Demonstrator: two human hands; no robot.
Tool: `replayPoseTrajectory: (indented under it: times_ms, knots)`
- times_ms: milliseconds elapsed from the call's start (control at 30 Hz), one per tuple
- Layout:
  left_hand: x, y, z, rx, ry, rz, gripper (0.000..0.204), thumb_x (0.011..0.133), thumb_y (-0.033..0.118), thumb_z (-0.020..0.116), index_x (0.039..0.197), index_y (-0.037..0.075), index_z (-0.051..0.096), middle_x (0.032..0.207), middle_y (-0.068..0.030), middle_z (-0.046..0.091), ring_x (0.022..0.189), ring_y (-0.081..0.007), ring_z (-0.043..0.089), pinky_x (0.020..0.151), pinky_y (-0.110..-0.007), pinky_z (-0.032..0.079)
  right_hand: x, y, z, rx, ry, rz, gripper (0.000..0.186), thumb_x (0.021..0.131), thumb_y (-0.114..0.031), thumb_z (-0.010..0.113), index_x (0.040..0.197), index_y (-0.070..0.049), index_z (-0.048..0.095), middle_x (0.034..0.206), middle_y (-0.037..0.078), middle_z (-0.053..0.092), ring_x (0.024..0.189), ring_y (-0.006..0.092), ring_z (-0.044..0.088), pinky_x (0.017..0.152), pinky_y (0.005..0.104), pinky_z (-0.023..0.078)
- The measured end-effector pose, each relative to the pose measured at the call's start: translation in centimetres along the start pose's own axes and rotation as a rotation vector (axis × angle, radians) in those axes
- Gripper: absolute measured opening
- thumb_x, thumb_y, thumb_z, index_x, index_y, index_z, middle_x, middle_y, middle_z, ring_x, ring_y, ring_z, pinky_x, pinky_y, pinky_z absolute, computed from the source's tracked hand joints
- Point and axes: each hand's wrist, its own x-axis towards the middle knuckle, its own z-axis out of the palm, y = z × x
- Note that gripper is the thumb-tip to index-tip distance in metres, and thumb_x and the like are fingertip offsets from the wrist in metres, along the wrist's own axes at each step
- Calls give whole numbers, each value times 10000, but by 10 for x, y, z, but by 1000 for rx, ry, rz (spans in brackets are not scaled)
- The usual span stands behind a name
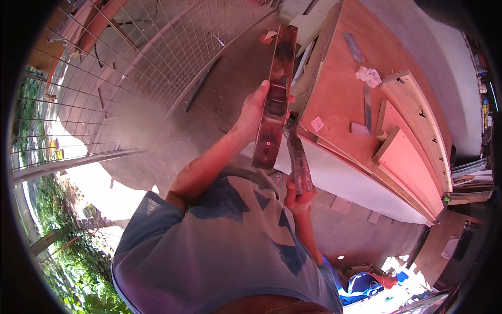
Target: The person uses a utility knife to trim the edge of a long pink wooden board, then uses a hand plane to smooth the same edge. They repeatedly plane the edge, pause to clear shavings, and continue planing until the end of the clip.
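Observation:
My left hand [254, 109] is closed around the middle of a long, dark reddish-brown wooden hand plane [267, 133]. The plane stands nearly upright before my chest, with a rectangular opening facing me at its middle. Lower and to the right, my right hand [301, 195] grips the bottom end of a worn tool that looks like a hammer [299, 159]. Its dark upper end reaches close beside the plane; whether the two touch I cannot tell.
A reddish wooden workbench [342, 78] stands at my right. On it lie a crumpled white cloth [369, 76], a try square [367, 112], a flat metal strip [354, 47] and a curved wooden frame [426, 118]. A wire mesh fence [151, 52] runs along the left.

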Motion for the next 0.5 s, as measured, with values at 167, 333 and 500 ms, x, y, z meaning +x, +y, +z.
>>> replayPoseTrajectory:
  times_ms: [167, 333, 500]
  knots:
    - [0, -1, -3, 46, -70, -25, 560, 1105, 520, 387, 1243, 23, 607, 1040, -120, 741, 768, -178, 703, 656, -365, 599, 14, -10, -10, -103, -86, -109, 286, 880, -80, 734, 1129, 28, 647, 823, 153, 683, 619, 320, 665, 535, 406, 513]
    - [-1, -4, 4, 20, -61, -23, 562, 1101, 531, 392, 1234, 26, 599, 1055, -126, 739, 756, -177, 700, 651, -357, 597, 15, -11, -9, -104, -106, -98, 317, 881, -69, 740, 1146, 69, 634, 833, 162, 677, 607, 319, 656, 512, 403, 508]
    - [-4, 0, 7, 77, -57, -40, 553, 1100, 535, 402, 1246, 35, 588, 1072, -126, 738, 769, -177, 701, 664, -359, 599, 18, -21, -19, -109, -71, -207, 323, 881, -69, 745, 1144, 79, 628, 819, 163, 658, 597, 318, 644, 506, 408, 505]
